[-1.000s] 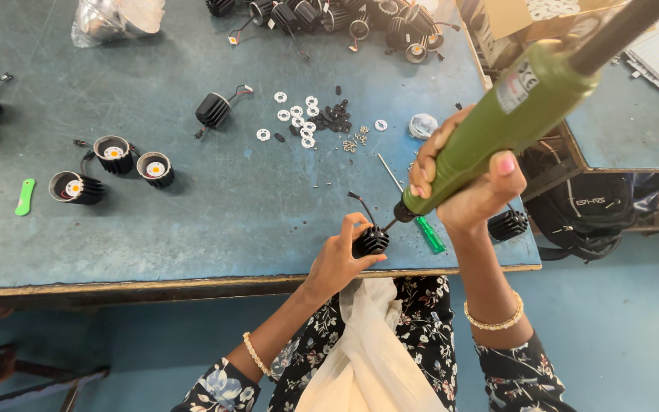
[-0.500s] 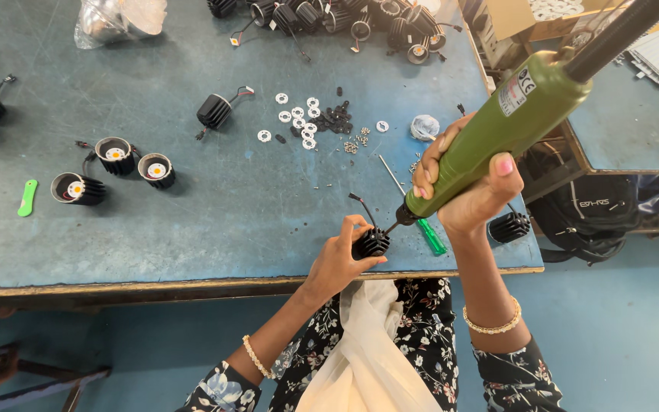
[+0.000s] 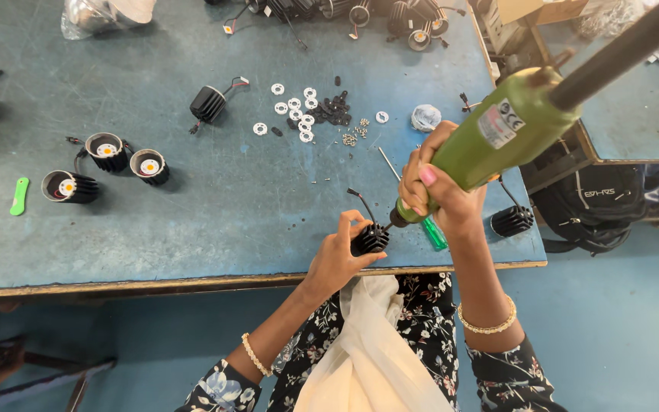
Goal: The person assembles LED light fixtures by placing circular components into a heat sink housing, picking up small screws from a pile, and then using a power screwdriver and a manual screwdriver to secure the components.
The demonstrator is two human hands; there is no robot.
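Note:
My left hand (image 3: 339, 255) grips a small black finned lamp housing (image 3: 372, 239) near the front edge of the blue table (image 3: 230, 221). A black wire rises from the housing. My right hand (image 3: 442, 191) is wrapped around a green electric screwdriver (image 3: 497, 137), held at a slant with its tip down on the housing. A dark cable runs from the tool's top toward the upper right.
Three open black lamp housings (image 3: 108, 152) sit at left with a green tool (image 3: 19, 195). White rings and small screws (image 3: 306, 111) lie mid-table. A green-handled screwdriver (image 3: 430, 229) and another finned housing (image 3: 512, 220) are by my right hand. A black backpack (image 3: 596, 206) lies right.

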